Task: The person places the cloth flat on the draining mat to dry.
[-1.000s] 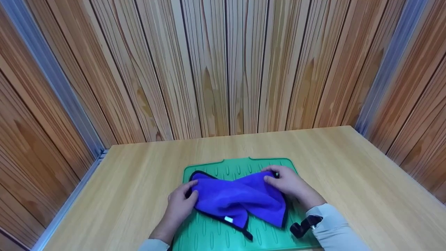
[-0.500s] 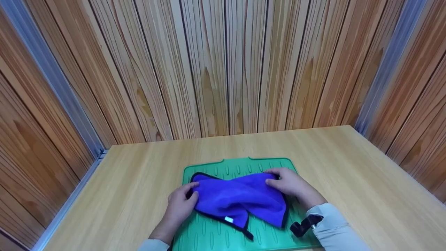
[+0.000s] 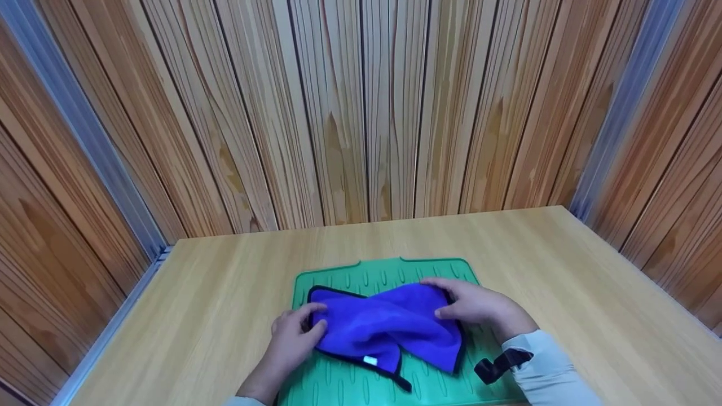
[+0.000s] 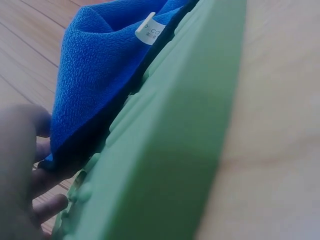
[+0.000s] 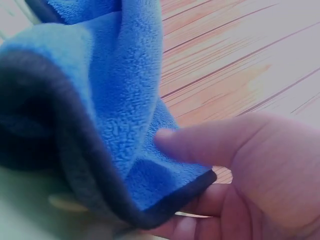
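Note:
A purple-blue cloth (image 3: 389, 324) with black edging lies crumpled and folded over itself on a green ribbed mat (image 3: 338, 386). Its small white label (image 3: 370, 361) and a black hanging loop show at the near edge. At the cloth's left edge my left hand (image 3: 290, 341) grips the border, thumb and forefinger on top; in the left wrist view other fingers reach beneath the cloth (image 4: 95, 75). My right hand (image 3: 482, 307) pinches the right upper part. In the right wrist view its thumb (image 5: 185, 142) lies on the fabric, with fingers under the dark border.
The mat sits on a light wooden table (image 3: 225, 316), its notched rim toward the back. Wood-plank walls (image 3: 350, 113) enclose the back and sides. A black strap piece (image 3: 502, 365) sticks out from the right sleeve, above the mat's right side.
My right hand has shifted slightly toward me, its thumb lower on the cloth. The left fingers have moved a little to the right. The head view has tilted slightly.

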`<state>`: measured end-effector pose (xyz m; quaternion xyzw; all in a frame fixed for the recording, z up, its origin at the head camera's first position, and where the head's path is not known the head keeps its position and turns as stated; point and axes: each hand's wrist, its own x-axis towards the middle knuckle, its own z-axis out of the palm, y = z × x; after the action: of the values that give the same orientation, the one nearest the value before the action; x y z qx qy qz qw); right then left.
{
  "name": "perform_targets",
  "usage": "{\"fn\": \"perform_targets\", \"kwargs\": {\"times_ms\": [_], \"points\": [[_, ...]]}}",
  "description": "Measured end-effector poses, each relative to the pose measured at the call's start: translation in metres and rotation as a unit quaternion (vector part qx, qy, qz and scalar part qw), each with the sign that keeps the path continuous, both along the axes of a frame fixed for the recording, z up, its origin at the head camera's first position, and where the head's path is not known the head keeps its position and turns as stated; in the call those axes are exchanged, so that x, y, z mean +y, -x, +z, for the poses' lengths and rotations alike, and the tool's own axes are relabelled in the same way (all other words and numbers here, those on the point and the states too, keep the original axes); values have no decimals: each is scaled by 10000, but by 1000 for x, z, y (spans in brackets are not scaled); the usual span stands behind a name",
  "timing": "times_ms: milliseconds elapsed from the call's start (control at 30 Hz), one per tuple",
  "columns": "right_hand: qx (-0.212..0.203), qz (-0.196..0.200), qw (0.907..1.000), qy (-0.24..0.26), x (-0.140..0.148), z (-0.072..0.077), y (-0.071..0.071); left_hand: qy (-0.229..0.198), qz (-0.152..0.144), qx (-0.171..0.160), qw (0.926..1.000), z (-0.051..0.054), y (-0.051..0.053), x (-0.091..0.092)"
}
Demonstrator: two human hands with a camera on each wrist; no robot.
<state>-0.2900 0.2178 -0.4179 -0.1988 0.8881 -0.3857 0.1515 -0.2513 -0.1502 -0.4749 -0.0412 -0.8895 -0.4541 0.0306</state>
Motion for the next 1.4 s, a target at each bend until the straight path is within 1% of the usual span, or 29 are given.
{"fn": "perform_targets", "kwargs": {"times_ms": [100, 167, 233, 333, 400, 467, 500, 533, 600, 667, 700, 767, 833, 900, 967, 1033, 1100, 1167, 1233, 1300, 1400], "points": [[-40, 32, 10000, -38, 1, 2, 0, 44, -199, 61, 9998, 0, 1, -3], [-4, -22, 10000, -29, 3, 3, 0, -9, -230, 159, 9996, 0, 2, -5], [151, -116, 9998, -55, 6, 5, 0, -141, -129, 301, 9994, 1, 5, -7], [383, -277, 9988, -109, 11, 8, 0, -315, 194, 465, 9982, 2, 7, -10], [476, -341, 9982, -145, 14, 10, 0, -399, 367, 449, 9975, 2, 8, -11], [446, -344, 9983, -144, 16, 10, 0, -398, 410, 376, 9977, 2, 8, -12], [411, -324, 9985, -139, 16, 10, 0, -418, 387, 278, 9980, 2, 6, -12], [356, -313, 9988, -149, 16, 10, 0, -434, 334, 152, 9984, 2, 5, -13], [213, -240, 9993, -163, 15, 10, 0, -436, 155, 60, 9989, 2, 3, -13], [22, -179, 9997, -162, 16, 10, 0, -433, -103, -48, 9990, 2, -1, -13], [-89, -169, 9997, -154, 16, 11, -1, -443, -235, -154, 9986, 3, -2, -14], [-370, -113, 9992, -119, 18, 12, -2, -454, -521, -326, 9971, 3, -5, -15], [-693, -77, 9975, -85, 21, 13, -2, -408, -770, -572, 9946, 3, -8, -17], [-979, -33, 9952, -83, 22, 13, -3, -369, -962, -775, 9917, 3, -10, -19], [-1199, 13, 9928, -81, 22, 13, -3, -323, -1134, -812, 9897, 2, -12, -21], [-1281, -21, 9917, -93, 20, 12, -3, -308, -1265, -755, 9886, 2, -12, -21], [-1256, -94, 9920, -83, 18, 12, -3, -368, -1320, -640, 9885, 1, -11, -22], [-1147, -160, 9932, -91, 18, 11, -3, -613, -1340, -510, 9878, 2, -9, -22], [-969, -182, 9951, -100, 19, 12, -4, -932, -1299, -429, 9862, 2, -7, -22], [-818, -197, 9964, -79, 21, 14, -4, -1264, -1235, -400, 9834, 4, -6, -22], [-627, -214, 9978, -10, 25, 17, -3, -1616, -1083, -499, 9796, 5, -5, -22]]}}
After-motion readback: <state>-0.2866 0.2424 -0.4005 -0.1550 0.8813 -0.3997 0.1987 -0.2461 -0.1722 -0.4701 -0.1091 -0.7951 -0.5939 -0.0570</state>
